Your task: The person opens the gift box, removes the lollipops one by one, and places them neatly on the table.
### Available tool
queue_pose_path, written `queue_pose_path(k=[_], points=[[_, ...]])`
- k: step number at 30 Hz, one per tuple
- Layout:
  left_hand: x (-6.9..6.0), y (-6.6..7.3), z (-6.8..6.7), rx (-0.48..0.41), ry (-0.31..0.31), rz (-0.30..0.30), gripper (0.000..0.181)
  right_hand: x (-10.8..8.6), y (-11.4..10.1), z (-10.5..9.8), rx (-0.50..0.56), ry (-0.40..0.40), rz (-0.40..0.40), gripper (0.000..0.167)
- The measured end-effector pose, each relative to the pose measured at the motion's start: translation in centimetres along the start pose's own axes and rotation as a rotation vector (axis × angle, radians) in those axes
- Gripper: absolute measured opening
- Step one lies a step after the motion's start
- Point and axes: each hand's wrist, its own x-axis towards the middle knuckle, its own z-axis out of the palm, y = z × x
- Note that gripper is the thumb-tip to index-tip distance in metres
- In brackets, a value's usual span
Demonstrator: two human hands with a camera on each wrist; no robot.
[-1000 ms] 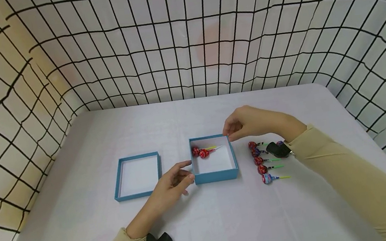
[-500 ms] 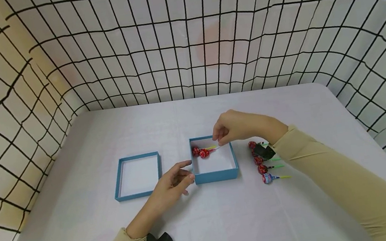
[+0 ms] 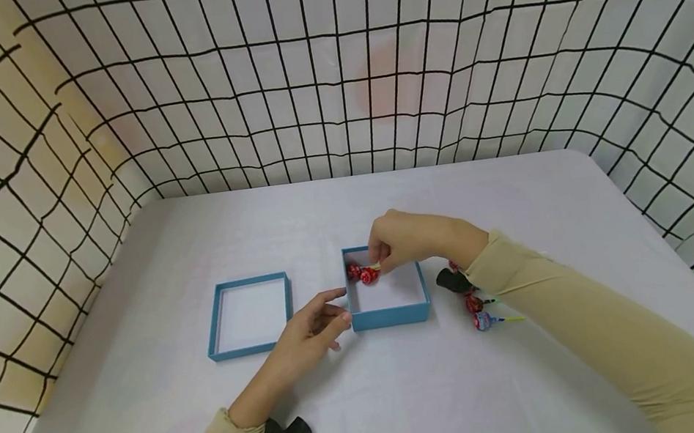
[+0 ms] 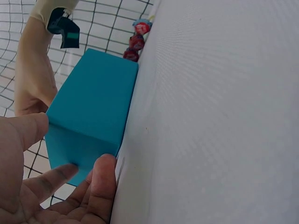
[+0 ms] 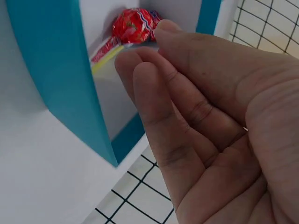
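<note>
In the head view my left hand (image 3: 306, 333) rests with its fingertips and thumb against the left side of a blue box (image 3: 391, 317), without wrapping round it. The left wrist view shows these fingertips along the edges of the blue box (image 4: 93, 93). Inside the box, two red-wrapped lollipops (image 3: 369, 275) lie at the left. My right hand (image 3: 406, 238) reaches into the box from above, its fingers over their sticks. In the right wrist view the thumb comes close to a red lollipop (image 5: 133, 28); thumb and fingers stand apart with nothing visible between them.
A shallow blue box lid (image 3: 253, 350) lies on the white table (image 3: 373, 405) left of the box. Right of the box, several lollipops stand in a column, one with a blue wrapper (image 3: 483, 321); the right sleeve partly covers them. Black netting (image 3: 342, 84) surrounds the table.
My right hand has moved left from the box's far right corner to over the lollipops inside. The left hand, the box and the lid have stayed in place.
</note>
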Motion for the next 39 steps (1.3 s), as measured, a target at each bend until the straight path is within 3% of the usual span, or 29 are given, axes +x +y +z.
queue_pose_path(k=[7, 12, 23, 30, 35, 39], points=[[0.0, 0.0, 0.1, 0.000, -0.005, 0.003, 0.053, 0.8, -0.1, 0.9, -0.066, -0.031, 0.038, 0.014], [0.0, -0.2, 0.0, 0.003, -0.006, 0.006, 0.051, 1.3, -0.1, 1.5, -0.118, -0.043, 0.041, 0.005], [0.0, -0.2, 0.1, 0.000, -0.007, 0.017, 0.048, 1.4, -0.7, 2.1, -0.043, -0.076, 0.034, 0.012], [0.0, -0.1, 0.1, 0.004, -0.004, 0.019, 0.048, 1.4, -0.4, 2.2, -0.103, -0.051, 0.009, 0.005], [0.0, -0.1, 0.1, 0.018, 0.005, 0.027, 0.047, 1.4, -0.1, 2.4, -0.108, -0.041, 0.015, 0.015], [0.0, 0.0, 0.1, 0.025, 0.008, 0.028, 0.047, 1.4, 0.0, 2.5, -0.097, -0.048, 0.020, 0.014]])
